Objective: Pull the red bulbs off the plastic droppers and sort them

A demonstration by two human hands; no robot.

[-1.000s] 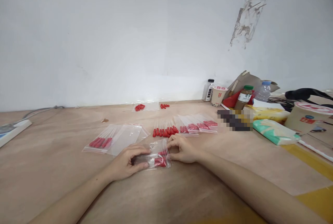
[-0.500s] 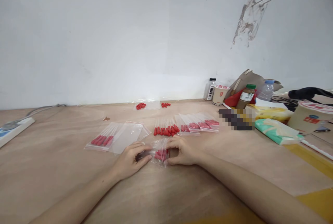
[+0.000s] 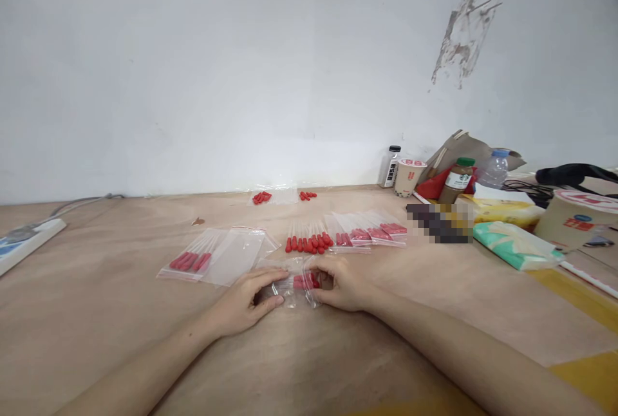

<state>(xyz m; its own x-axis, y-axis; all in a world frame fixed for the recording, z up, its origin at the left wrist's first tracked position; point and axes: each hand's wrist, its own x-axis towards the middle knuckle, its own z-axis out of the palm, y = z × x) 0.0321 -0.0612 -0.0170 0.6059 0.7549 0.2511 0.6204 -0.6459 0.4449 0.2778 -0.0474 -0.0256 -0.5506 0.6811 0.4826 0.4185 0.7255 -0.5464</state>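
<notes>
A clear zip bag point(image 3: 290, 300) lies on the table in front of me, with a few red-tipped sticks point(image 3: 304, 283) in it, their tips toward its right end. My left hand point(image 3: 247, 303) curls around the bag's left part, thumb and fingers on the film. At the zip end, my right hand point(image 3: 342, 284) grips the edge with thumb and fingers, close to the red tips. Just beyond lies a row of loose red-tipped sticks point(image 3: 309, 243). Filled zip bags point(image 3: 371, 236) overlap to its right. At left are another filled bag point(image 3: 190, 261) and flat bags point(image 3: 236, 254) that look unfilled.
Small red pieces point(image 3: 261, 198) lie on clear film near the wall. A power strip point(image 3: 29, 242) is at the left edge. At right stand a paper cup point(image 3: 409, 178), bottles point(image 3: 456, 181), a tissue pack point(image 3: 516, 245) and a larger cup point(image 3: 574, 219).
The red tips in the bag have shifted slightly right and now lie more level. My left hand's fingers reach a little farther over the bag.
</notes>
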